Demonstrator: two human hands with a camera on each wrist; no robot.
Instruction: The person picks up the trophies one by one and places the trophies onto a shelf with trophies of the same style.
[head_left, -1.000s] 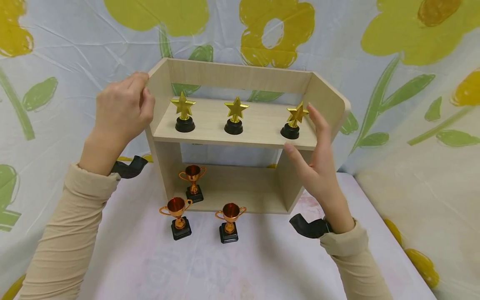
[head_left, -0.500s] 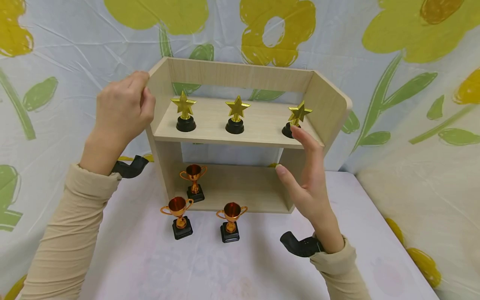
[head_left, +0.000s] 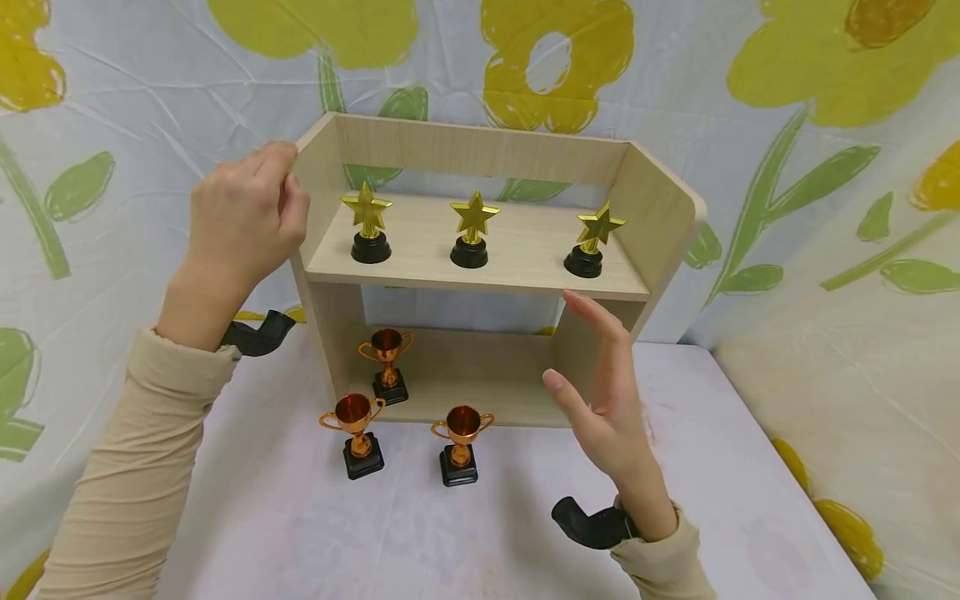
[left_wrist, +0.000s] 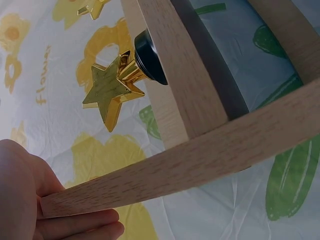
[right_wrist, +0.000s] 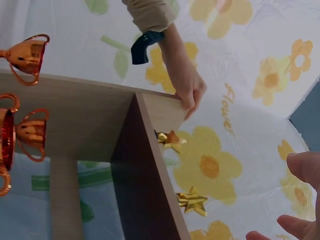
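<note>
My left hand (head_left: pixel 243 217) grips the upper edge of the left side panel of a pale wooden shelf (head_left: pixel 480 286); the left wrist view shows thumb and fingers on either side of that panel (left_wrist: pixel 115 182). My right hand (head_left: pixel 611 400) is in front of the shelf's lower right part, fingers spread and holding nothing. On the upper board stand a left star trophy (head_left: pixel 369 225), a middle star trophy (head_left: pixel 471 231) and a right star trophy (head_left: pixel 590 242), all gold on black bases. A copper-coloured cup trophy (head_left: pixel 387 367) stands on the lower board at the left.
Two more copper-coloured cups, a left cup (head_left: pixel 358 437) and a right cup (head_left: pixel 460 446), stand on the white-covered table (head_left: pixel 420 542) before the shelf. A flower-printed cloth (head_left: pixel 187 67) hangs behind. Each wrist wears a black curved piece (head_left: pixel 592 525).
My right hand has moved down and toward me, away from the right star trophy, which stays upright on the upper board. The left hand has kept its grip on the side panel.
</note>
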